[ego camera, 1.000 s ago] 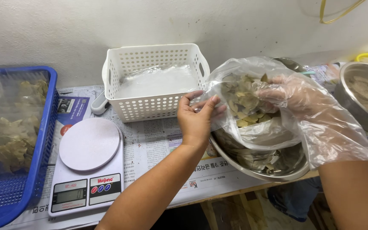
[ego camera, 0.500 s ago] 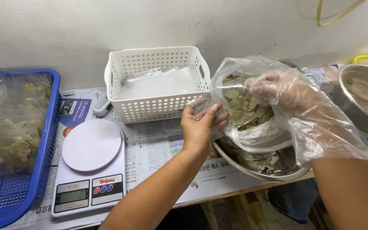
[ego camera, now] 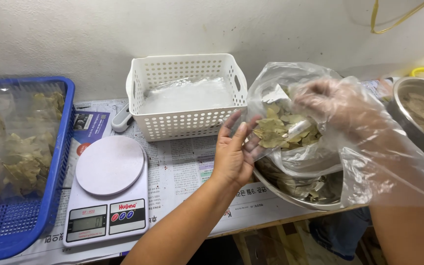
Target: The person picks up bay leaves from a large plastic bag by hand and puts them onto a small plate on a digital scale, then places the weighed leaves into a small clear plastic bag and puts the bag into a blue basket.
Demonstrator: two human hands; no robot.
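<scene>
So what I'm looking at from the head cam: a clear thin plastic bag of dried olive-green leaves (ego camera: 290, 130) sits right of centre, held up just above a round steel bowl (ego camera: 295, 189) that has more of the same leaves in it. The bowl rests at the near edge of the table, partly under the bag.

The bare left hand (ego camera: 235, 154) is against the bag's left side — fingers straight and a little spread, palm pressed flat to the plastic rather than curled around it, so more of a steadying touch than a real grip. The right hand (ego camera: 337, 103) wears a loose see-through plastic glove and comes in from the right at the bag's mouth. It looks to be pinching the rim or reaching in, but the glove and bag film blur together, so I can't tell if those fingers are closed on anything.

Going outward: just left of the bag and farther back stands a white perforated plastic basket (ego camera: 187, 93) with clear bags lying in it. Nearer and further left is a white digital kitchen scale (ego camera: 109, 189) with a round platform, nothing on it. All of it sits on spread newspaper (ego camera: 182, 167). At the far left, a blue plastic crate (ego camera: 50, 196) holds filled leaf bags — and at the right edge there's a second steel bowl (ego camera: 420, 115).
</scene>
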